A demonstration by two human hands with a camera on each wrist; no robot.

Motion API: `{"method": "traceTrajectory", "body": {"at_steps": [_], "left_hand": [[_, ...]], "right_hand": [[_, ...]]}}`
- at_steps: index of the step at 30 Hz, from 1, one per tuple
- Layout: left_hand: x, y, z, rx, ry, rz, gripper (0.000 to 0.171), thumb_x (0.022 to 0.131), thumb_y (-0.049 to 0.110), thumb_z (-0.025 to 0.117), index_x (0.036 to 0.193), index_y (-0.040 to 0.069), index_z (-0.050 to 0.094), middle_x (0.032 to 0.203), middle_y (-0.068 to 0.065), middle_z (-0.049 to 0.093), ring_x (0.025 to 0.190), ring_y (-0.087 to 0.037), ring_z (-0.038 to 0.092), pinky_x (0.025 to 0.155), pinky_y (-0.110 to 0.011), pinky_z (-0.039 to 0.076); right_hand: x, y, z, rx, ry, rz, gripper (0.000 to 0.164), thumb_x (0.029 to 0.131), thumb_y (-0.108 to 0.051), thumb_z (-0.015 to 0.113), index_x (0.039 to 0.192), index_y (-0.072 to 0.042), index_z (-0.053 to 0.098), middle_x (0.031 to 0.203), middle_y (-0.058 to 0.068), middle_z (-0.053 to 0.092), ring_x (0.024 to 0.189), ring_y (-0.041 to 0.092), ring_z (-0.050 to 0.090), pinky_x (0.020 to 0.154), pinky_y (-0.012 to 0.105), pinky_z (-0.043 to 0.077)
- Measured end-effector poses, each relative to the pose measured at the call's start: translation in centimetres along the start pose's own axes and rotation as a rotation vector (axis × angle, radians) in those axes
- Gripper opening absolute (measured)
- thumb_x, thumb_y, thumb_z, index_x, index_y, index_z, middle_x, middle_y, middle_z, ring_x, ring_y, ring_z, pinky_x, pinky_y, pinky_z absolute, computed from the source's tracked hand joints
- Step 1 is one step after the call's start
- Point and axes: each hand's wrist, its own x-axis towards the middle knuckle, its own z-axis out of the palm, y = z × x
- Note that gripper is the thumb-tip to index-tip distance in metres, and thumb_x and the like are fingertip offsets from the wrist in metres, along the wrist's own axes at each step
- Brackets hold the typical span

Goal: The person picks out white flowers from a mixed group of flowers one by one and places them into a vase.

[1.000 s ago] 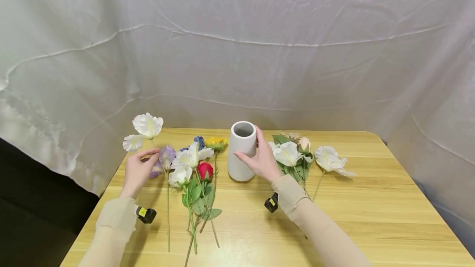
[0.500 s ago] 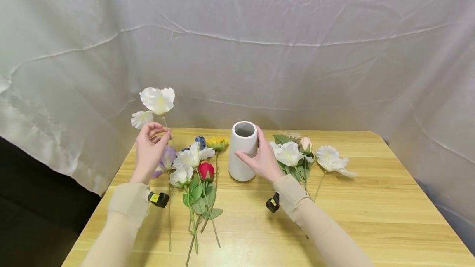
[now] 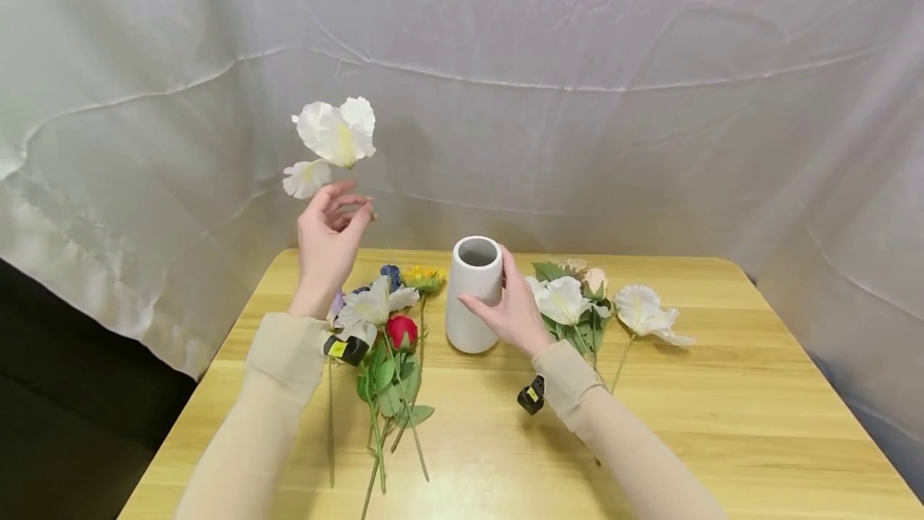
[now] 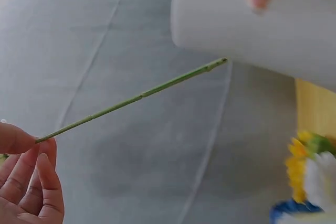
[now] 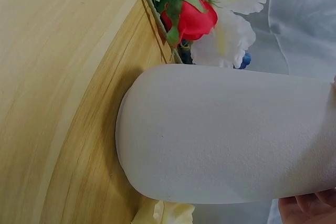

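My left hand point(image 3: 332, 243) is raised above the table's back left part, pinching a white flower point(image 3: 339, 135) by its stem between thumb and fingertips. In the left wrist view the green stem point(image 4: 142, 96) slants up from the fingers, and its cut end overlaps the lower edge of the white vase point(image 4: 236, 24). With thumb and fingers round its right side, my right hand point(image 3: 514, 307) grips the upright vase point(image 3: 471, 319). The vase stands on the table, its mouth facing up. In the right wrist view only part of the right hand point(image 5: 310, 205) shows at the edge.
Left of the vase lie several flowers, among them a red rose point(image 3: 401, 332), a yellow flower point(image 3: 424, 278) and a white one point(image 3: 375, 302). Right of it are another white flower point(image 3: 563, 300), a pale rose point(image 3: 595, 281) and a separate white flower point(image 3: 642, 313). A grey curtain point(image 3: 549, 143) hangs behind the table.
My left hand has lifted the white flower well up from the table's left side and brought it rightward, nearer the vase. The right hand has kept its grip on the vase.
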Motion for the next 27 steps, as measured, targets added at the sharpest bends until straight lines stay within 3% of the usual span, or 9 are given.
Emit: {"method": "traceTrajectory", "body": {"at_steps": [6, 17, 22, 27], "left_hand": [[1.2, 2.1, 2.6, -0.051, -0.014, 0.111, 0.03, 0.094, 0.005, 0.065, 0.124, 0.003, 0.062, 0.105, -0.016, 0.072, 0.077, -0.005, 0.07, 0.073, -0.017, 0.054], [1.0, 3.8, 6.5, -0.148, -0.018, 0.222, 0.03, 0.093, -0.002, 0.064, 0.123, -0.004, 0.06, 0.106, -0.029, 0.069, 0.073, 0.004, 0.068, 0.07, -0.015, 0.056], [1.5, 4.4, 8.1, -0.169, -0.025, 0.267, 0.028, 0.093, -0.001, 0.065, 0.121, -0.005, 0.06, 0.103, -0.03, 0.069, 0.071, 0.005, 0.067, 0.07, -0.015, 0.056], [1.9, 4.5, 9.2, -0.127, -0.058, 0.29, 0.027, 0.094, 0.002, 0.066, 0.121, -0.003, 0.061, 0.1, -0.024, 0.07, 0.07, 0.005, 0.065, 0.068, -0.016, 0.054]], "right_hand": [[0.0, 0.0, 0.0, -0.002, 0.016, 0.005, 0.09, 0.081, -0.029, 0.085, 0.153, -0.018, 0.032, 0.138, 0.008, 0.059, 0.125, 0.029, 0.06, 0.106, 0.05, 0.051], [-0.7, 0.4, 0.7, 0.011, 0.005, 0.0, 0.09, 0.081, -0.029, 0.085, 0.153, -0.019, 0.033, 0.138, 0.009, 0.06, 0.123, 0.03, 0.062, 0.104, 0.051, 0.053], [-0.4, 0.3, 0.6, 0.003, 0.009, -0.015, 0.091, 0.081, -0.028, 0.085, 0.154, -0.019, 0.033, 0.138, 0.009, 0.059, 0.123, 0.03, 0.062, 0.104, 0.05, 0.053], [-0.1, 0.2, 0.5, 0.005, 0.006, -0.012, 0.092, 0.081, -0.029, 0.085, 0.155, -0.019, 0.032, 0.139, 0.009, 0.059, 0.124, 0.03, 0.062, 0.104, 0.05, 0.053]]}}
